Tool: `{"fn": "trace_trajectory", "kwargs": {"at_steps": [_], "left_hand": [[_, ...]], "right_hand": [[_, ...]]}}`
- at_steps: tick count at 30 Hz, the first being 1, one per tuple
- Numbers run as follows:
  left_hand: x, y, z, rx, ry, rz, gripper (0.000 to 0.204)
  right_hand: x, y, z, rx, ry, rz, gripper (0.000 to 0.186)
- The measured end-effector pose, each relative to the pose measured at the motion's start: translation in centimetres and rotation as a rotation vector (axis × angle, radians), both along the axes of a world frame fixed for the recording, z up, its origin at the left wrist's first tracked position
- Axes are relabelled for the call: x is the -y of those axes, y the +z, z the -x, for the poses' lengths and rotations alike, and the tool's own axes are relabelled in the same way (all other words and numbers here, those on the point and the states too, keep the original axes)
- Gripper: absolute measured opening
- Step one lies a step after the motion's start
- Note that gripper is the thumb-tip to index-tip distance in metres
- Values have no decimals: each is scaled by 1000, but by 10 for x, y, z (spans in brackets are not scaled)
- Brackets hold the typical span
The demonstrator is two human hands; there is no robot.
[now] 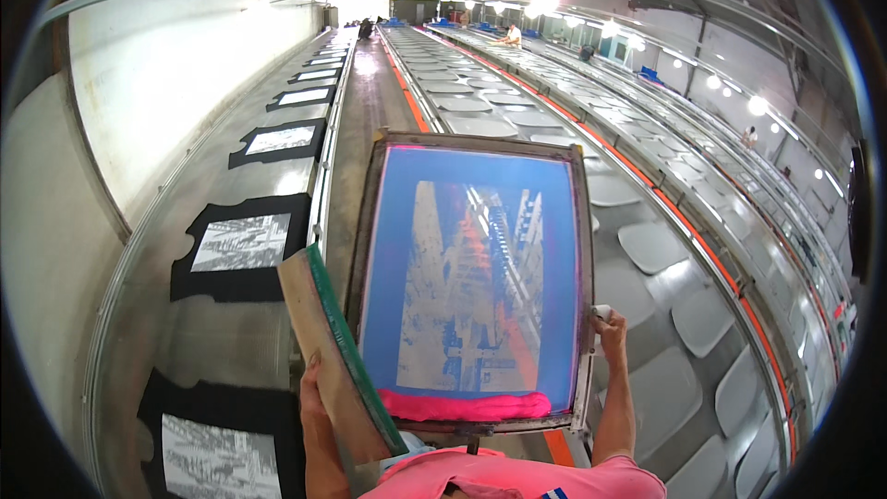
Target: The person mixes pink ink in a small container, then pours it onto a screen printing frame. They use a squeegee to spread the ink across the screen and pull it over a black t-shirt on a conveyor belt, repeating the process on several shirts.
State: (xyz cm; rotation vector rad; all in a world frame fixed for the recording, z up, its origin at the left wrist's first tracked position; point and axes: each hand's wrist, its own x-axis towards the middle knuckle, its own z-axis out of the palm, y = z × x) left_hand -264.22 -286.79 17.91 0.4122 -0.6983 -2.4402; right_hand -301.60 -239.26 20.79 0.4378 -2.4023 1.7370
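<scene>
My left hand (311, 374) grips a long squeegee (323, 314) with a wooden body and green blade, held tilted beside the left edge of a screen-printing frame. My right hand (611, 333) is closed on a white grip at the right side of that frame (585, 222). The screen (379, 268) has a blue border around a pale city-like stencil (434, 286), and a thick band of bright pink ink (462, 406) lies along its lower edge. The frame is raised in front of me, above the aisle between the long tables.
On the left table (194, 333), black fabric pieces (185, 259) with white prints lie in a row beside a wall. Long rail tables with grey platens (702, 310) run to the right. Distant people (511, 37) stand among them. The aisle (374, 92) runs ahead under hanging lights.
</scene>
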Motion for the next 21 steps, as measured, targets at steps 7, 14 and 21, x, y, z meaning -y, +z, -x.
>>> {"fn": "trace_trajectory", "kwargs": {"at_steps": [7, 14, 21], "left_hand": [[130, -4, 135, -58, 41, -105, 48], [288, 42, 327, -58, -95, -81, 54], [461, 20, 519, 260, -109, -9, 45]], "right_hand": [[191, 10, 164, 30, 85, 38, 8], [305, 23, 314, 10, -88, -43, 7], [420, -4, 429, 100, -180, 194, 6]]}}
